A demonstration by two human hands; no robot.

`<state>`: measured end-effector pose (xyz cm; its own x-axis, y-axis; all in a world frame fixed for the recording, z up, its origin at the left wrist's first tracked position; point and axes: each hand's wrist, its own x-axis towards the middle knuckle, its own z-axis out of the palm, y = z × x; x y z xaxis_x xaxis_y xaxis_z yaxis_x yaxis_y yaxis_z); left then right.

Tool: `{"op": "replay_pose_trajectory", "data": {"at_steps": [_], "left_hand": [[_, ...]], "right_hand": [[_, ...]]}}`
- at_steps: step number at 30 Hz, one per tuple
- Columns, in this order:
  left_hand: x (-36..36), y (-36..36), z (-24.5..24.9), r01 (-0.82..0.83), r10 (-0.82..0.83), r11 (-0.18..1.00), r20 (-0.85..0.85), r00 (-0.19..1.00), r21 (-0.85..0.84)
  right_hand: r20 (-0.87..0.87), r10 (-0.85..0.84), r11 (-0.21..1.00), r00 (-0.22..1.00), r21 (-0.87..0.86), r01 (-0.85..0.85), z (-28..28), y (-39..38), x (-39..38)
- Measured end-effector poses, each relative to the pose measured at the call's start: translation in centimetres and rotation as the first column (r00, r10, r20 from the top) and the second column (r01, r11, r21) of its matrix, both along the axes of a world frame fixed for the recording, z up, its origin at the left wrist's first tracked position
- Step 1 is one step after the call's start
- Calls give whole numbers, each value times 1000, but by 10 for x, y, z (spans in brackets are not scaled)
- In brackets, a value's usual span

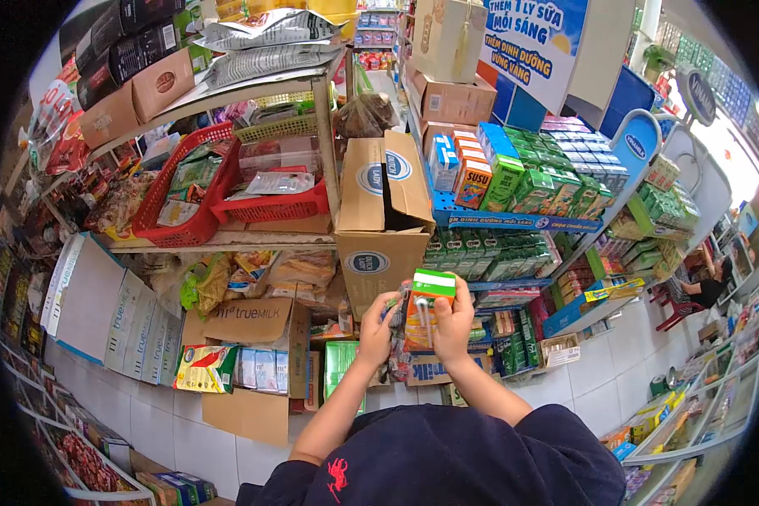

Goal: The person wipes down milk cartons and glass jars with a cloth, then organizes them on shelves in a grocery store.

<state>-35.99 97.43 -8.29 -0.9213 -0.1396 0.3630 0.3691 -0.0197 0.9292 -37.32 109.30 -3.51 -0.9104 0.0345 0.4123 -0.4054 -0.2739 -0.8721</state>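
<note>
My right hand (454, 320) is closed around a small drink carton (434, 285) with a green and white top and orange sides. A wrapped straw (423, 316) shows along the carton's near side. To its left, my left hand (377, 327) is closed on crumpled see-through plastic wrap (398, 346), which hangs down beside the carton. Part of what lies between the left fingers is hidden. Both hands are held in front of my chest, close to the milk shelf.
Tall brown cardboard boxes (364, 253) stand just beyond my hands. Rows of drink cartons (514, 181) fill the shelf at right. Red baskets (177, 181) sit on a rack at left, above an opened cardboard box (253, 413). A seated person (708, 287) is at far right.
</note>
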Motion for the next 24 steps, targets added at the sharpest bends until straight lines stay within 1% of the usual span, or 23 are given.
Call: {"op": "replay_pose_trajectory", "data": {"at_steps": [1, 2, 3, 5, 7, 8, 9, 11, 12, 14, 15, 17, 20, 21, 23, 24], "left_hand": [[-1, -3, 4, -16, 14, 994, 22, 1000, 104], [-1, -6, 14, -34, 25, 978, 47, 999, 207], [2, -10, 27, -4, 9, 974, -20, 1000, 226], [-1, -15, 26, 37, -18, 981, -98, 995, 192], [3, -12, 23, 104, -113, 966, 25, 993, 235], [6, -11, 17, 54, -54, 996, 7, 999, 70], [7, -7, 3, 57, -60, 992, 22, 998, 114], [10, -4, -4, 55, -71, 981, 81, 994, 188], [11, -4, -5, 53, -69, 980, 80, 994, 190], [18, -4, 18, -64, 57, 996, 106, 993, 57], [19, -6, 26, -122, 122, 993, 42, 992, -1], [14, -11, 19, -63, 54, 980, 55, 997, 186], [22, -6, 14, -88, 83, 968, 29, 996, 233], [26, -7, 15, -57, 51, 995, 84, 995, 77], [24, -4, 17, 49, -76, 977, 127, 989, 205], [21, -5, 15, 102, -116, 971, 53, 992, 218]], "right_hand": [[-57, -24, 986, 998, 162, 33, 2, -1, 4], [-116, -37, 945, 993, 318, 73, 2, -2, 8], [-34, 12, 951, 999, 310, -1, -7, -5, 9], [-10, 11, 967, 1000, 253, -8, -7, -9, 10], [-61, 1, 983, 998, 182, 10, 1, -10, 7], [-41, -8, 995, 999, 98, 12, 9, -11, 10], [-49, -42, 995, 998, 84, 46, 10, -9, 8], [-58, -20, 998, 998, -54, 17, 13, -10, 8], [-59, -18, 999, 998, -52, 15, 12, -11, 7], [-117, -14, 976, 993, 215, 39, 5, -10, 7], [-139, 58, 944, 989, 329, -10, 0, -8, 5], [-102, 71, 920, 992, 391, -25, 0, -11, 8], [-97, 73, 920, 993, 390, -29, 11, -9, 10], [-92, 78, 978, 993, 200, -58, 16, -11, 14], [-148, 31, 995, 989, 100, -16, 23, -6, 18], [-136, 38, 997, 990, 72, -29, 20, -2, 16]]}}
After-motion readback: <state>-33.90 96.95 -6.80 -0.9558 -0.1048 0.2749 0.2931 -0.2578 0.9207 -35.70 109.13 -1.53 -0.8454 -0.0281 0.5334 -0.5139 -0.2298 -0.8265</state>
